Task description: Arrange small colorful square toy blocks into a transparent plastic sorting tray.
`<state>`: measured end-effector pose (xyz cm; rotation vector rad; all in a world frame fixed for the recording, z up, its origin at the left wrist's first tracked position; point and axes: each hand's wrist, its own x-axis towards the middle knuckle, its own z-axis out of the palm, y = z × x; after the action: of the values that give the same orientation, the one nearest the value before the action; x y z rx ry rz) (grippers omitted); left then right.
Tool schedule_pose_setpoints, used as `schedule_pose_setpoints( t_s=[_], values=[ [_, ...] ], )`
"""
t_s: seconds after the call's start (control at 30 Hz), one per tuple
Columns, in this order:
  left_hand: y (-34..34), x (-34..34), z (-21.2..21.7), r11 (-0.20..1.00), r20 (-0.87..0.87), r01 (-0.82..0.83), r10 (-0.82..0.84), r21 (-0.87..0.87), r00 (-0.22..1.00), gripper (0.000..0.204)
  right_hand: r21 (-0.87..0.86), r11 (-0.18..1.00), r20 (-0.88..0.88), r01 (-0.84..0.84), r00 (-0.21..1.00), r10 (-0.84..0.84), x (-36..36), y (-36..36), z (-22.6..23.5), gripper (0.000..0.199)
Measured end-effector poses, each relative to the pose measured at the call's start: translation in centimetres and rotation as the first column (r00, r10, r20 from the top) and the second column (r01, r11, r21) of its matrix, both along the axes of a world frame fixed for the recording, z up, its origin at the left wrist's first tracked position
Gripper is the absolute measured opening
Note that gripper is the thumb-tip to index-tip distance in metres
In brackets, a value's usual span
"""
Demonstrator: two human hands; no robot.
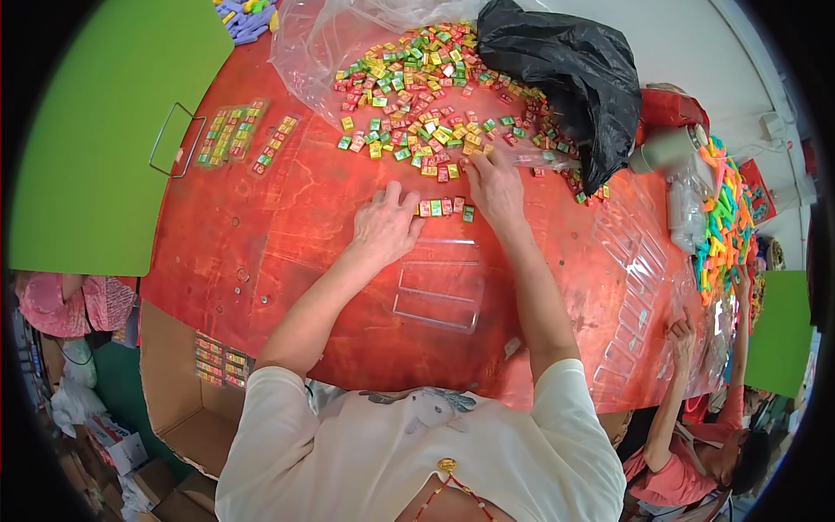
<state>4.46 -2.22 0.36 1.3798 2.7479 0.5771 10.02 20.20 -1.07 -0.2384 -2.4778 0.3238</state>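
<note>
My left hand [384, 224] rests knuckles up on the red table [261, 252], fingers curled against the left end of a short row of small coloured packets [444, 207]. Just past that row my right hand [492, 184] lies flat, its fingertips at the near edge of a big loose heap of small red, green and yellow packets [417, 96]. Below the row lies a clear plastic tray [439, 291]. Whether either hand pinches a packet is hidden.
A black plastic bag [570, 78] and a clear bag [322, 43] lie by the heap. Filled packet trays [230, 135] sit at the left. Clear trays [631, 287] line the right side, where another person's hand [680, 335] works. A cardboard box [196, 391] stands below left.
</note>
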Motion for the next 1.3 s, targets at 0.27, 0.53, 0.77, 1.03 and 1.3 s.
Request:
schedule_pose_setpoints(
  t_s=[0.27,0.53,0.77,1.03,1.3],
  values=[
    [0.0,-0.1,-0.1,1.0,-0.017,0.011,-0.011,0.01,1.0,0.033,-0.032,0.998,0.255,-0.063,0.964,0.069,7.5,-0.8,0.3,0.039],
    [0.0,0.0,-0.1,1.0,-0.018,0.015,-0.015,0.006,1.0,0.034,-0.107,0.991,0.26,-0.076,0.96,0.102,8.1,-3.3,3.4,0.043],
    [0.0,0.0,-0.1,1.0,-0.041,0.016,-0.015,0.005,0.999,0.036,-0.059,0.994,0.301,-0.095,0.947,0.108,7.1,-2.9,1.3,0.035],
    [0.0,0.0,-0.2,1.0,-0.036,0.024,-0.024,0.005,0.999,0.035,-0.138,0.988,0.336,-0.075,0.935,0.118,6.5,-1.2,0.9,0.064],
    [-0.2,-0.2,-0.4,1.0,-0.031,0.024,-0.023,0.006,0.999,0.036,-0.184,0.979,0.26,-0.086,0.956,0.133,6.3,-0.8,0.4,0.065]
  ],
)
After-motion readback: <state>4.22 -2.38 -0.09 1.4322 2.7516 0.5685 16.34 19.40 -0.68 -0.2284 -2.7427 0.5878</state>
